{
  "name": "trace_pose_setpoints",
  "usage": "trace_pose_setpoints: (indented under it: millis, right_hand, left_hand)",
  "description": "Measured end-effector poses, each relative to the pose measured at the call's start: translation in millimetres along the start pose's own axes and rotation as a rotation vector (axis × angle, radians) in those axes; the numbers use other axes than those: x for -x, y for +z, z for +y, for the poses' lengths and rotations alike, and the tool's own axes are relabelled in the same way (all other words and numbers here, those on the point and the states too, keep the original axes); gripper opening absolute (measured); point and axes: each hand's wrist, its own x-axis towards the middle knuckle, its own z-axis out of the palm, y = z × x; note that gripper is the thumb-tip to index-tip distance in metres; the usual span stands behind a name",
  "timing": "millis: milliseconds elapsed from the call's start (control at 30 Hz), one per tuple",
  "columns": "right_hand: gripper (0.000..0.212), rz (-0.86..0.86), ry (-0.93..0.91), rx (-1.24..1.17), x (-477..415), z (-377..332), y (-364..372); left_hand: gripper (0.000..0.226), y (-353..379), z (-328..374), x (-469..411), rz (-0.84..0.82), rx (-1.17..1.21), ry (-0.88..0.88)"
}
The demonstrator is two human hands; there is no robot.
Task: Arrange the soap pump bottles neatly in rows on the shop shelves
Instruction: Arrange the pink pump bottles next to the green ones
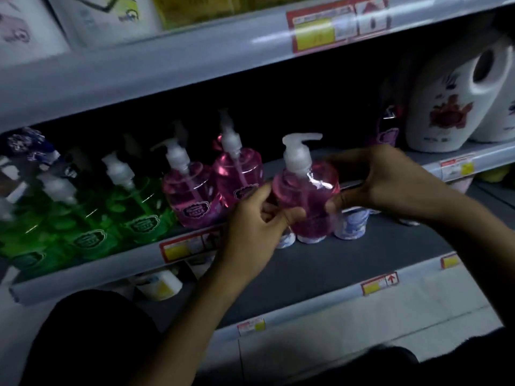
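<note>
Both my hands hold one pink soap pump bottle point(305, 196) with a white pump, upright in front of the middle shelf point(83, 277). My left hand point(252, 229) grips its lower left side; my right hand point(390, 181) curls round its right side. Two more pink pump bottles point(192, 190) point(239, 174) stand on the shelf just left of it. Several green pump bottles point(139, 210) stand in a row further left. The held bottle's base is partly hidden by my fingers.
Small white-and-blue containers point(349, 225) sit on the lower shelf point(334, 263) right behind the held bottle. Large white jugs point(451, 104) stand at the right of the middle shelf. White packs point(106, 18) fill the top shelf. Price tags point(334, 26) line the shelf edges.
</note>
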Motion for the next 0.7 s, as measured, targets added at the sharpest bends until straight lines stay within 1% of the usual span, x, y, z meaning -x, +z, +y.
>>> trace_pose_setpoints:
  millis: [100,200,333,400,467,600,633,700]
  right_hand:
    - [0.060,0.075,-0.041,-0.124,-21.2,8.1,-6.9]
    - [0.055,0.076,-0.038,-0.231,-42.6,21.5,-9.2]
    - [0.044,0.062,0.009,-0.284,-63.7,36.7,-5.0]
    - [0.045,0.064,0.031,-0.289,-72.9,45.0,-0.7]
    - [0.046,0.083,0.061,-0.278,-81.4,50.8,4.3]
    - [0.031,0.118,0.115,-0.229,-100.1,54.6,9.2]
    - [0.032,0.109,0.131,-0.234,-104.4,54.2,11.3]
    - [0.043,0.068,0.129,-0.182,-113.6,55.4,18.1]
  left_hand:
    - [0.052,17.2,-1.7,-29.7,0.132,-0.110,0.046]
    - [0.067,33.5,-7.5,-55.6,0.176,-0.201,-0.004]
    - [0.069,41.6,-14.0,-71.0,0.150,-0.297,-0.098]
    - [0.070,41.7,-16.9,-76.7,0.133,-0.328,-0.125]
    - [0.073,40.7,-21.9,-81.8,0.108,-0.324,-0.160]
    - [0.073,39.8,-27.1,-77.5,0.093,-0.280,-0.198]
    - [0.071,40.5,-28.6,-73.9,0.089,-0.262,-0.202]
    - [0.067,40.4,-28.5,-69.0,0.073,-0.249,-0.195]
